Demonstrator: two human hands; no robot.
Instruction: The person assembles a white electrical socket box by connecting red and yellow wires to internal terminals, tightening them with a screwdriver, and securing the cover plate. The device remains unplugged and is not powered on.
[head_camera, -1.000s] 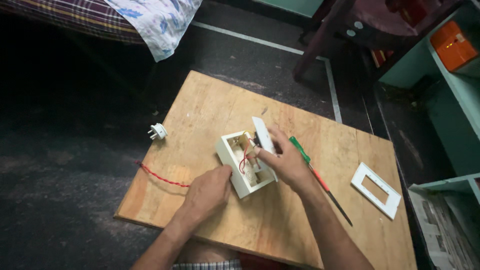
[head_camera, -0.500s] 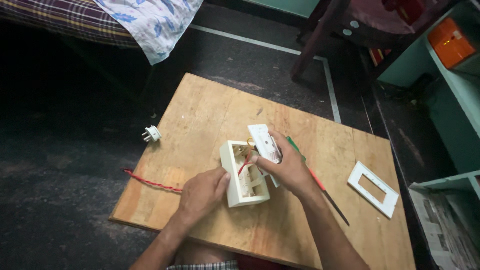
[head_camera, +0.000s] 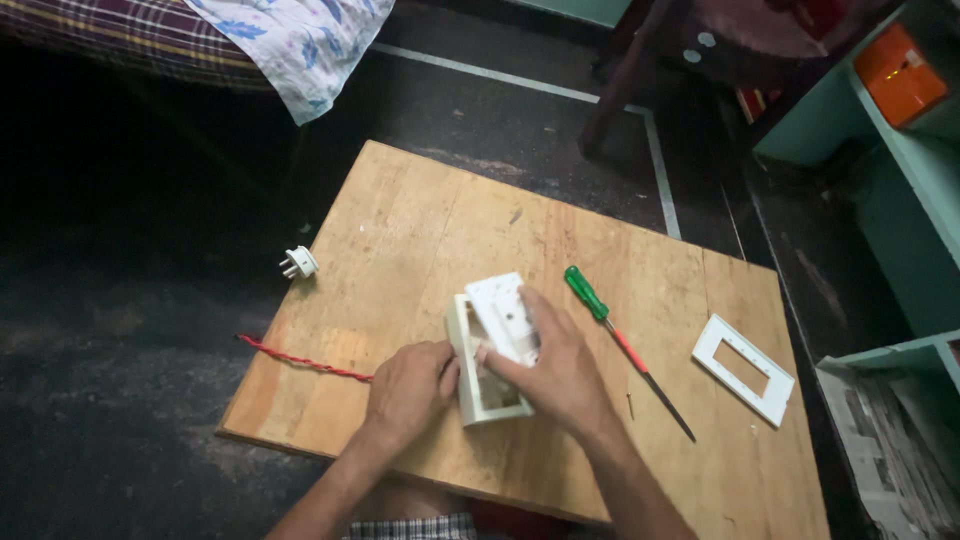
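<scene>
A white open electrical box (head_camera: 470, 385) stands on a wooden board (head_camera: 420, 230). My left hand (head_camera: 408, 388) grips the box's left side. My right hand (head_camera: 558, 372) holds a white switch module (head_camera: 505, 312) against the top of the box, fingers curled over it. A twisted red wire (head_camera: 300, 360) runs from under my left hand off the board's left edge. A white plug (head_camera: 298, 263) lies on the dark floor just beyond that edge.
A green-handled screwdriver (head_camera: 620, 345) lies on the board right of my right hand. A white cover frame (head_camera: 744, 368) rests near the board's right edge. Teal shelving (head_camera: 900, 160) stands at right, a chair (head_camera: 720, 50) at the back, patterned cloth (head_camera: 300, 40) at top left.
My right hand has brought the switch module down over the box, which now stands more upright. The view has shifted slightly, so the board sits lower in frame.
</scene>
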